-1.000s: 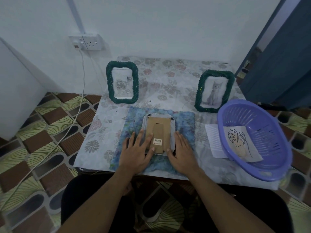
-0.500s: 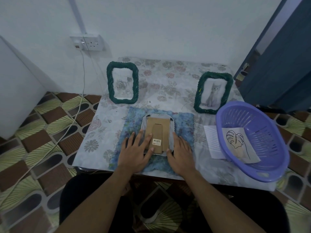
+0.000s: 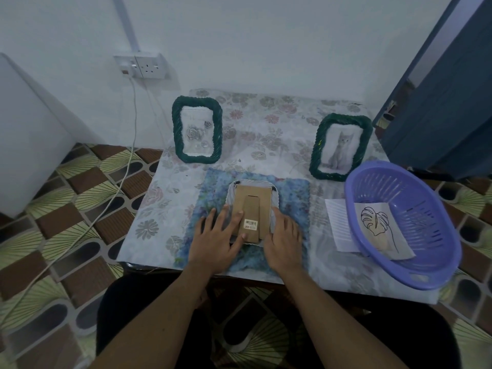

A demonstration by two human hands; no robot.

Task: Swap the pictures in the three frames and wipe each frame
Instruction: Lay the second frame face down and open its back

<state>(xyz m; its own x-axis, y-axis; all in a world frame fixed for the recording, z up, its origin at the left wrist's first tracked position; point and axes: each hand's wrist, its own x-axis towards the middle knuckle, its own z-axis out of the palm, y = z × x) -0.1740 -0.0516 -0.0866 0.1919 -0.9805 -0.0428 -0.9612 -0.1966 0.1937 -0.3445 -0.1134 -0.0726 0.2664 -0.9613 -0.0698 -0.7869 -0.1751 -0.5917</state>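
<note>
Cardboard faces up: the backing (image 3: 251, 209) of the white frame (image 3: 231, 194), which lies face down on the blue cloth (image 3: 292, 190) near the bench's (image 3: 266, 129) front edge. I judge I'm about to open this back, with the picture not yet swapped. My left hand (image 3: 215, 235) presses flat on the backing, fingers straight and spread. My right hand (image 3: 283, 241) lies along the frame's right edge, fingers straight and close together, gripping nothing. Next I'd turn the small black tabs at the top corners and lift the backing out.

Behind stand 2 green frames upright, the rose frame (image 3: 176, 129) and the cat frame (image 3: 318, 147). A leaf drawing (image 3: 375, 222) waits in the purple basket (image 3: 426, 222). A wall socket (image 3: 145, 65) hangs above the patterned floor.
</note>
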